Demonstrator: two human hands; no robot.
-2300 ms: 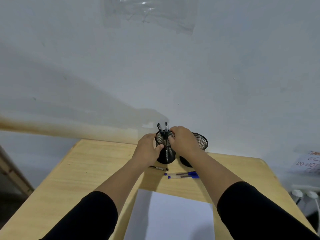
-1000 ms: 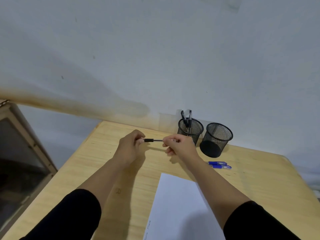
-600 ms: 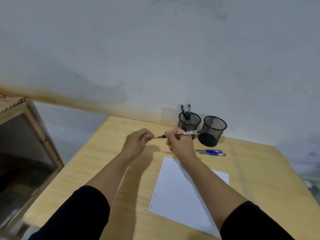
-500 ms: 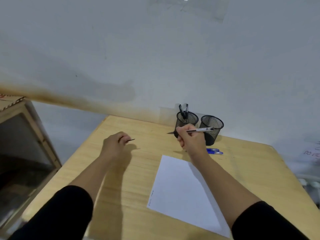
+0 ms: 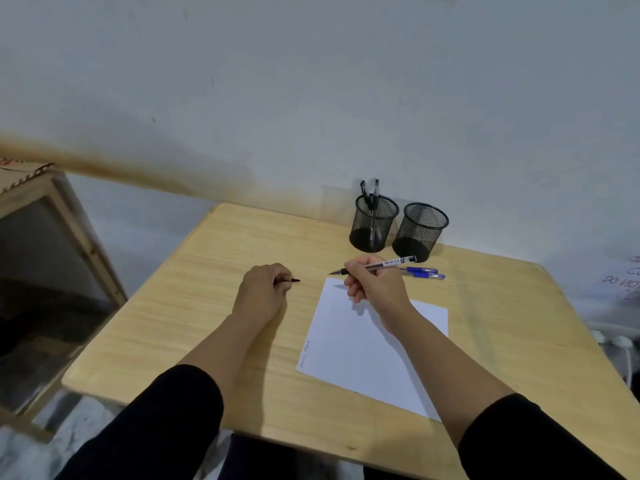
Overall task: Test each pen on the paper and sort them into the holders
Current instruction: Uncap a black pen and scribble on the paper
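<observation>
My right hand (image 5: 375,287) grips an uncapped clear pen (image 5: 388,264), tip pointing left, just above the far corner of the white paper (image 5: 349,351). Resting on the wooden table (image 5: 207,306), my left hand (image 5: 263,289) holds the black pen cap (image 5: 290,280), whose clip sticks out to the right. Two black mesh holders stand at the back: the left holder (image 5: 373,223) has two black pens (image 5: 370,192) in it, the right holder (image 5: 419,230) looks empty. Two blue pens (image 5: 424,273) lie in front of the right holder.
A wooden cabinet (image 5: 45,258) stands left of the table. The white wall rises right behind the holders. White plugs and a cable (image 5: 620,344) hang past the table's right edge, under a sheet with handwriting (image 5: 623,282).
The pen has been pulled apart: cap stays in my left hand, body in my right. My right hand came down toward the paper's far corner, and my left hand settled on the table.
</observation>
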